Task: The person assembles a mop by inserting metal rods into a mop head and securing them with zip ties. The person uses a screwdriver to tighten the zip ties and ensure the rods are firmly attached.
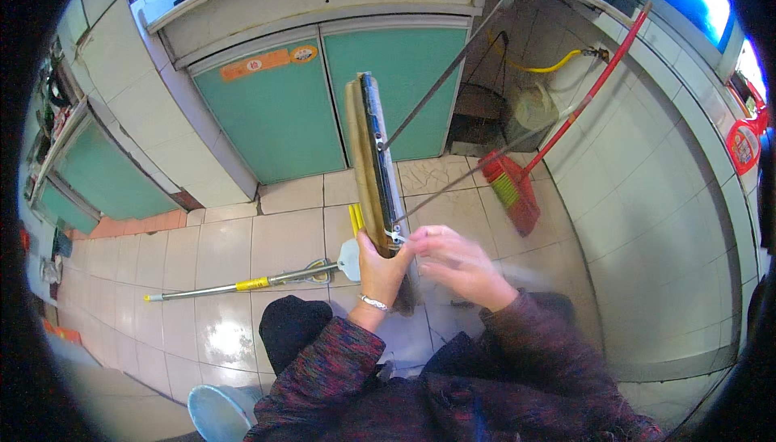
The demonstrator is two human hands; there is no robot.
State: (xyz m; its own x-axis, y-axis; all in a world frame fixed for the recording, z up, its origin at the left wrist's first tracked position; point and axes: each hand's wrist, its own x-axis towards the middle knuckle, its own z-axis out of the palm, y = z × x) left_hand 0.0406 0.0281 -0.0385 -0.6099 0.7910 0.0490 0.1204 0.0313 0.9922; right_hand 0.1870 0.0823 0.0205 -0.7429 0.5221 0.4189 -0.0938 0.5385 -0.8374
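From speckled sleeves point(319, 381), reaches forward; clasps long mop head point(368, 167), above tiled floor point(222, 244), with left hand point(381, 274), thumb raised; curls blurred right hand point(465, 267) beside white tie point(395, 237), cannot tell whether pinching.

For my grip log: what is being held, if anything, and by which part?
The left hand grips the long tan-and-white bar near its lower end. The right hand is blurred beside it; whether it holds anything cannot be told.

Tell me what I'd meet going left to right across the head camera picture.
Light blue plastic bucket, long brown padded strip gripped in the left hand, blurred right hand, red plastic broom head, red plastic container.
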